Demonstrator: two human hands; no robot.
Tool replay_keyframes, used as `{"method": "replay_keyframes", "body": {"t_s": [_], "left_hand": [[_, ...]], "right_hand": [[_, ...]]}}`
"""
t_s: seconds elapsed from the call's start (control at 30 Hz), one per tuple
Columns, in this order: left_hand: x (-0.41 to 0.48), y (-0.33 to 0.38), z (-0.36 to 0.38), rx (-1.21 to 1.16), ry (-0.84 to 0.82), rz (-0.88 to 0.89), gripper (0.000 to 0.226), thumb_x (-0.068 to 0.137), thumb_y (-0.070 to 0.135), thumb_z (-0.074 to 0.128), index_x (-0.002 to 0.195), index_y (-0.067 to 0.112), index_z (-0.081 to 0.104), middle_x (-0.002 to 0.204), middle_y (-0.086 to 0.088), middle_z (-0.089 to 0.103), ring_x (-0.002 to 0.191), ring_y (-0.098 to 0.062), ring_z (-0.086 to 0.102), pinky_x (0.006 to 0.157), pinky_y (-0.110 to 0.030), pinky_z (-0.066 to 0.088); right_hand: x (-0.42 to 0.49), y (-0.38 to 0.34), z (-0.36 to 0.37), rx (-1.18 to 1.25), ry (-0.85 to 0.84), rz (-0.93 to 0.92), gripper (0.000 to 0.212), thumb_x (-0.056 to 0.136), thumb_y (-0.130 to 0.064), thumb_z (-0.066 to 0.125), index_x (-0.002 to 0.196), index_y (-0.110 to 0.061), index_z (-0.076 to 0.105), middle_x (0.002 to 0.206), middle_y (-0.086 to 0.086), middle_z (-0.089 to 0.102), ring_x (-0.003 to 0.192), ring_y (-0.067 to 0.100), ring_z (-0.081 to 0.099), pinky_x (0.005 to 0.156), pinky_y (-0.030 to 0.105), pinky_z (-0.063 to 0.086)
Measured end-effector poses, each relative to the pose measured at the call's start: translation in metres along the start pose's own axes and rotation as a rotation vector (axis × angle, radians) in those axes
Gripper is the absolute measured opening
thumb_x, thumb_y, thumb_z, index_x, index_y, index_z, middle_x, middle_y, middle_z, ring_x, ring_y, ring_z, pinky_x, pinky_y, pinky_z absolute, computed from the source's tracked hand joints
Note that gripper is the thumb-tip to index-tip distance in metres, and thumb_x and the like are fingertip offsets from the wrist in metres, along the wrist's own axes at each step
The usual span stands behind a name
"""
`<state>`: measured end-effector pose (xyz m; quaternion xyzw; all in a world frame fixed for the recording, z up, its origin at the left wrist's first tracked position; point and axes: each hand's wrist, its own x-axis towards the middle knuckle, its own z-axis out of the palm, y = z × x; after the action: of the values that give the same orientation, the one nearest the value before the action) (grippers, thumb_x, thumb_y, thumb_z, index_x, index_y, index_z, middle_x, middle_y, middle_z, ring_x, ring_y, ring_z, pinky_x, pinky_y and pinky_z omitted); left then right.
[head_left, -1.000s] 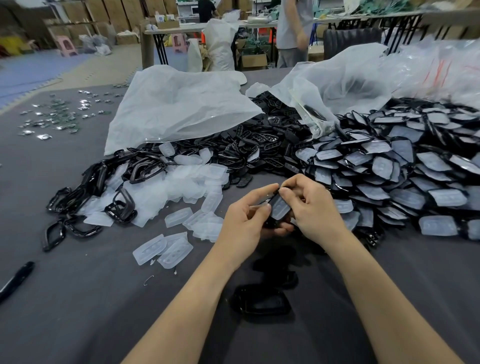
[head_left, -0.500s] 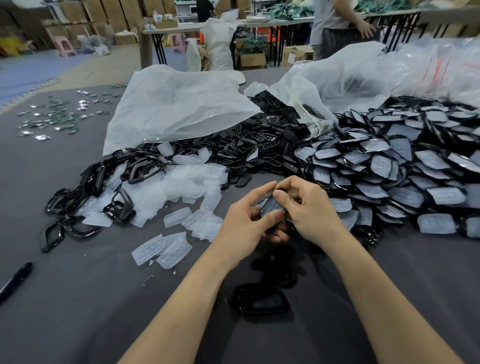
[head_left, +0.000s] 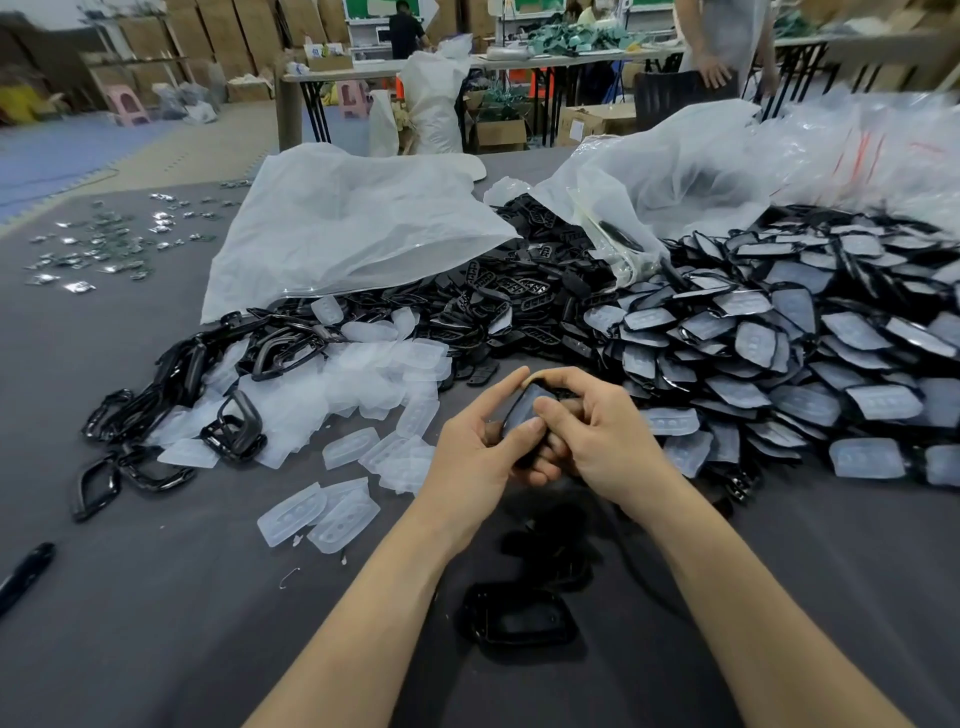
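Above the grey table (head_left: 156, 623), mid-field, just short of the heaps: one black shell with a pale pad (head_left: 522, 410) is held off the surface between both hands. The left hand (head_left: 470, 457) grips it from the left, thumb along the near edge. The right hand (head_left: 602, 441) pinches it from the right, thumb on the pale face, forefinger hooked over the far end. The long axis runs away from the body, far end tipped up. Neither hand is nearer; both touch. The right thumb sits best for pressing the pad home, probably. The finished pile (head_left: 779, 364) lies to the right.
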<state>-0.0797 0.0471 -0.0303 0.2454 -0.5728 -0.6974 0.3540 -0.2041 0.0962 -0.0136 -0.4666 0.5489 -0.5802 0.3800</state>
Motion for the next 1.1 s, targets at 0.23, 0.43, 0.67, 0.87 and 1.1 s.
{"method": "replay_keyframes", "body": {"t_s": [0.23, 0.43, 0.67, 0.87, 1.1], "left_hand": [[0.003, -0.002, 0.0, -0.015, 0.053, -0.004, 0.039, 0.094, 0.014, 0.057, 0.131, 0.025, 0.054, 0.071, -0.007, 0.07, 0.052, -0.015, 0.063, 0.051, -0.02, 0.052], [0.002, -0.002, 0.004, 0.029, 0.121, -0.004, 0.02, 0.098, 0.008, 0.051, 0.104, 0.02, 0.067, 0.073, -0.003, 0.072, 0.058, -0.013, 0.067, 0.056, -0.018, 0.053], [-0.001, -0.002, 0.005, 0.136, 0.096, 0.004, 0.018, 0.098, 0.006, 0.051, 0.108, 0.006, 0.067, 0.074, -0.007, 0.073, 0.058, -0.016, 0.067, 0.056, -0.02, 0.053], [-0.005, -0.002, 0.008, 0.507, 0.045, 0.289, 0.042, 0.094, 0.015, 0.061, 0.128, 0.038, 0.054, 0.123, 0.021, 0.061, 0.107, 0.003, 0.06, 0.082, -0.014, 0.05], [-0.001, -0.01, 0.008, 0.897, 0.057, 0.727, 0.027, 0.088, 0.006, 0.064, 0.114, 0.011, 0.071, 0.121, 0.003, 0.067, 0.125, -0.013, 0.053, 0.105, -0.026, 0.042]], "right_hand": [[0.001, 0.003, -0.001, -0.14, 0.146, -0.034, 0.013, 0.095, -0.009, 0.054, 0.102, -0.018, 0.059, 0.046, -0.006, 0.054, 0.041, 0.005, 0.048, 0.044, 0.018, 0.039], [0.0, -0.001, -0.007, -0.094, 0.178, -0.004, 0.012, 0.096, -0.013, 0.053, 0.093, -0.023, 0.059, 0.044, -0.003, 0.055, 0.031, 0.007, 0.044, 0.033, 0.016, 0.032], [0.002, 0.004, -0.011, -0.339, 0.27, -0.07, 0.018, 0.094, -0.016, 0.058, 0.076, -0.021, 0.059, 0.057, 0.001, 0.061, 0.039, 0.006, 0.045, 0.045, 0.028, 0.04], [0.005, 0.005, -0.017, -0.337, 0.334, -0.004, 0.017, 0.093, -0.015, 0.06, 0.076, -0.02, 0.062, 0.056, 0.001, 0.061, 0.05, 0.018, 0.053, 0.053, 0.034, 0.044], [0.005, 0.0, -0.022, 0.042, 0.292, 0.159, 0.021, 0.093, -0.006, 0.058, 0.073, -0.009, 0.067, 0.045, -0.002, 0.055, 0.035, 0.004, 0.044, 0.036, 0.014, 0.033]]}}
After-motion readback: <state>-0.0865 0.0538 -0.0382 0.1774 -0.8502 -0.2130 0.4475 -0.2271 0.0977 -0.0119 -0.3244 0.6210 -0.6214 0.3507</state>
